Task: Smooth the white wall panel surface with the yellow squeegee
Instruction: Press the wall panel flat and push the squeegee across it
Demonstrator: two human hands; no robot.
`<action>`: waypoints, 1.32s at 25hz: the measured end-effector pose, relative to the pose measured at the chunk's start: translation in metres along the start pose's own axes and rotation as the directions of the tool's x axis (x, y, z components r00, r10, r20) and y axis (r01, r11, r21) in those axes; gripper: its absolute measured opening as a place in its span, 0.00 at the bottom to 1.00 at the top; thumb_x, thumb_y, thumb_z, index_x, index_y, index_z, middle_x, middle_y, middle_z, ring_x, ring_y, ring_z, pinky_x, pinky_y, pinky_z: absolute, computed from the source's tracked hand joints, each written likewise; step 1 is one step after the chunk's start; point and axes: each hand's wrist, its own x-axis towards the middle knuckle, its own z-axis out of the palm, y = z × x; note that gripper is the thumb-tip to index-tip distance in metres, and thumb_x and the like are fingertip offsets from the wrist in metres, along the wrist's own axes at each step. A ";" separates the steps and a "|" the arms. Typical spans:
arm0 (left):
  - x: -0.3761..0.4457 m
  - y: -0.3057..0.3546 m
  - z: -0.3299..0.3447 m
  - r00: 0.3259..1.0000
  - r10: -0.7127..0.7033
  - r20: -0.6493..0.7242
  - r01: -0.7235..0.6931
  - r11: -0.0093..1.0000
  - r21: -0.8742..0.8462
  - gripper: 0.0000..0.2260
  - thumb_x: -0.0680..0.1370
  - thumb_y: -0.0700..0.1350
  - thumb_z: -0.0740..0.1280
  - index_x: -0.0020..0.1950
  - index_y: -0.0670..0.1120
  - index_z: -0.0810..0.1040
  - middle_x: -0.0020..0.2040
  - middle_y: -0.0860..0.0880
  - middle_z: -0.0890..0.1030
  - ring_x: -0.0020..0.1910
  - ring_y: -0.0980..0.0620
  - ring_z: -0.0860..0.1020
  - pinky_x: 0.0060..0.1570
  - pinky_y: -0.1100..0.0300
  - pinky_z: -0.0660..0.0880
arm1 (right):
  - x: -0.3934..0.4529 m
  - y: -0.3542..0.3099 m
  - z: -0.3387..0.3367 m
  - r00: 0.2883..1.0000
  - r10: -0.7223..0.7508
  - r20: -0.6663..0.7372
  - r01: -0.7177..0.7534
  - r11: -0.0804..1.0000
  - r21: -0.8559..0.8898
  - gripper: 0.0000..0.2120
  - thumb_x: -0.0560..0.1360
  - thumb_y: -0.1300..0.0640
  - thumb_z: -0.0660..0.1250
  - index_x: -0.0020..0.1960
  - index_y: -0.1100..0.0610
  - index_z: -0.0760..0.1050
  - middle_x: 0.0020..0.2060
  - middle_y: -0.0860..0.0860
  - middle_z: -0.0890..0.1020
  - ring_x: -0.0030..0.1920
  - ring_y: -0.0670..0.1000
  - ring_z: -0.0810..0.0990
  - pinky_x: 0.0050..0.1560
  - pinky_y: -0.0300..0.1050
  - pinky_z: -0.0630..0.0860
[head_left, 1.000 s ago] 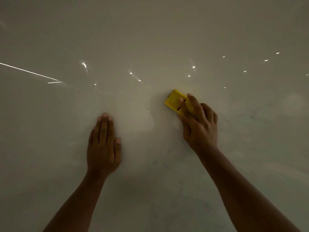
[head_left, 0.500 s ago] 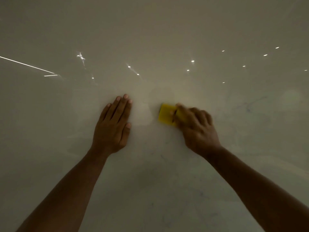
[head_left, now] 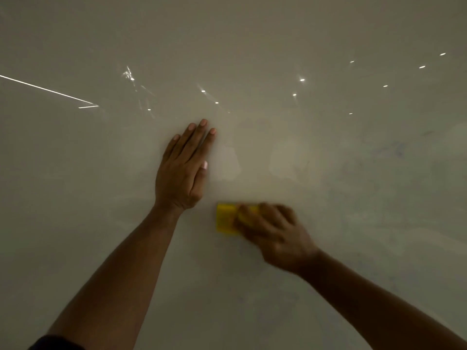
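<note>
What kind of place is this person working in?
Probably an indoor room being fitted out, though little shows. A glossy white wall panel fills the view and mirrors small ceiling lights. The left hand lies flat on it; the right hand presses a yellow squeegee.

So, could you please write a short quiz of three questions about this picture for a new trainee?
1. True or false: the left hand lies flat on the white wall panel with straight fingers.
2. Which hand holds the yellow squeegee? A) left hand B) right hand C) both hands
3. Fill in: the squeegee is seen lower than the left hand's ____ and to the right of its wrist.

Key: 1. true. 2. B. 3. fingertips.
</note>
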 end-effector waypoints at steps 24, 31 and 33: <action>-0.004 0.001 0.005 0.997 0.045 -0.069 -0.040 0.997 0.068 0.28 0.84 0.47 0.55 0.85 0.43 0.64 0.85 0.44 0.63 0.84 0.43 0.62 0.82 0.42 0.60 | -0.010 0.066 -0.032 0.997 -0.056 0.049 0.061 0.992 -0.106 0.21 0.80 0.58 0.64 0.71 0.47 0.78 0.71 0.53 0.78 0.62 0.60 0.79 0.59 0.54 0.77; 0.005 0.007 0.006 0.997 0.079 0.008 -0.080 0.985 0.154 0.33 0.81 0.46 0.54 0.86 0.40 0.57 0.87 0.40 0.57 0.86 0.39 0.56 0.83 0.39 0.56 | -0.015 0.097 -0.050 0.980 -0.060 0.190 0.097 0.977 -0.191 0.30 0.76 0.64 0.59 0.75 0.43 0.73 0.73 0.58 0.76 0.60 0.62 0.78 0.58 0.55 0.71; 0.012 0.019 0.010 0.995 0.102 0.023 -0.105 0.981 0.161 0.32 0.82 0.47 0.53 0.87 0.40 0.56 0.87 0.41 0.56 0.86 0.40 0.55 0.84 0.41 0.55 | -0.013 0.138 -0.066 0.985 0.009 0.173 0.026 0.980 -0.196 0.32 0.75 0.65 0.64 0.76 0.42 0.71 0.74 0.58 0.75 0.62 0.63 0.75 0.60 0.56 0.70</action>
